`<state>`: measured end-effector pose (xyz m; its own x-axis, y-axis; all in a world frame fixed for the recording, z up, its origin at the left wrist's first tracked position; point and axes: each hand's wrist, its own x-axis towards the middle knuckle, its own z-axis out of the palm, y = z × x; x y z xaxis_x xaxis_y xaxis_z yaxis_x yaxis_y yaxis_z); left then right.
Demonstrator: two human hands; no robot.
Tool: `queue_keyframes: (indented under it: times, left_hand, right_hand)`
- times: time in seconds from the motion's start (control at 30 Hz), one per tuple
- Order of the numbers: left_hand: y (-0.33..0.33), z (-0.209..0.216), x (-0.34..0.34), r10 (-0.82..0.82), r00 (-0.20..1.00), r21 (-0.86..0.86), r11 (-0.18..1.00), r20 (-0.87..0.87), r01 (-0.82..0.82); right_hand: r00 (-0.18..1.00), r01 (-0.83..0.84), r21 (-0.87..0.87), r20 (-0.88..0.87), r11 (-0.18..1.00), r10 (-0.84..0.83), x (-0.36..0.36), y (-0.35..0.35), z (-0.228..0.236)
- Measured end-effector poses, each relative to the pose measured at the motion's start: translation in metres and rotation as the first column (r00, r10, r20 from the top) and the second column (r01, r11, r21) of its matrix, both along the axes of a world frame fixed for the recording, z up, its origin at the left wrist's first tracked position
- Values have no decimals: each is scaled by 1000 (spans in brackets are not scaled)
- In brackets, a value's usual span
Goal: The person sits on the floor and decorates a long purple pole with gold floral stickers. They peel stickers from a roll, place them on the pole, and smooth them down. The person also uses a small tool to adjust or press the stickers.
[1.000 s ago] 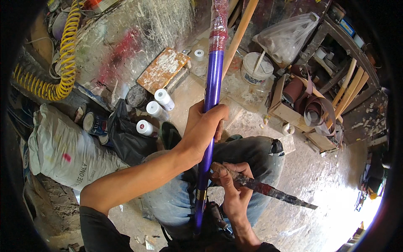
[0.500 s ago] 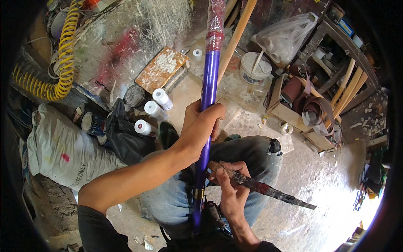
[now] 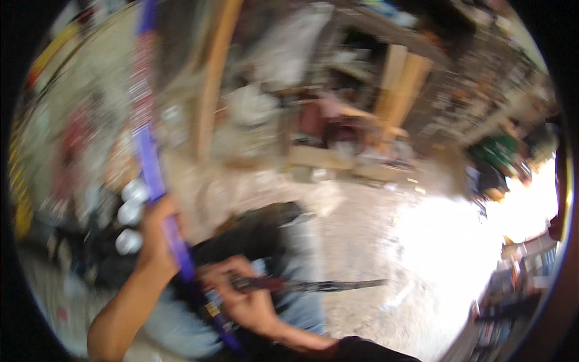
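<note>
A long shiny purple pole [image 3: 148,158] slants across the left half, with a band of clear and reddish wrapping on its upper part. My left hand [image 3: 161,232] is wrapped round the middle of the pole. Below and to the right, my right hand [image 3: 250,304] grips a narrow, dirty, knife-like tool [image 3: 313,286] whose dark tapering end points right. That hand's fingertips are close to the pole; motion blur hides whether they touch it. My bent knee in worn jeans [image 3: 301,253] lies behind the tool.
White-capped spray cans [image 3: 130,213] stand left of the pole. Beyond are a wooden stick [image 3: 216,78], a white bucket [image 3: 252,105], a wooden crate [image 3: 319,158] and upright wood strips [image 3: 403,90]. A person in green [image 3: 496,151] is at the far right, near bright light.
The view has swung right and blurred, so the pole and both hands sit further left. The tool now lies nearly level. Both hands keep their holds.
</note>
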<state>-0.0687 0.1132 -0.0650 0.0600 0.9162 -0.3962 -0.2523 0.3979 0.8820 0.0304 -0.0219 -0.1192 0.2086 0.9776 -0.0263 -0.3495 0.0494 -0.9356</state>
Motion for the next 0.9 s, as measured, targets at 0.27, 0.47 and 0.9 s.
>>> queue_keyframes:
  times: [0.27,0.47,0.9]
  left_hand:
    - [-24,51,106,96,995,30,995,-16,-96]
    - [-35,59,113,37,998,0,999,-58,-37]
    - [-53,62,143,104,994,8,995,-43,-104]
  right_hand:
    - [994,42,-99,-91,994,-51,100,-28,79]
    - [990,59,-70,-121,996,-67,109,-41,91]
    - [987,35,-124,-149,992,-53,138,-63,101]
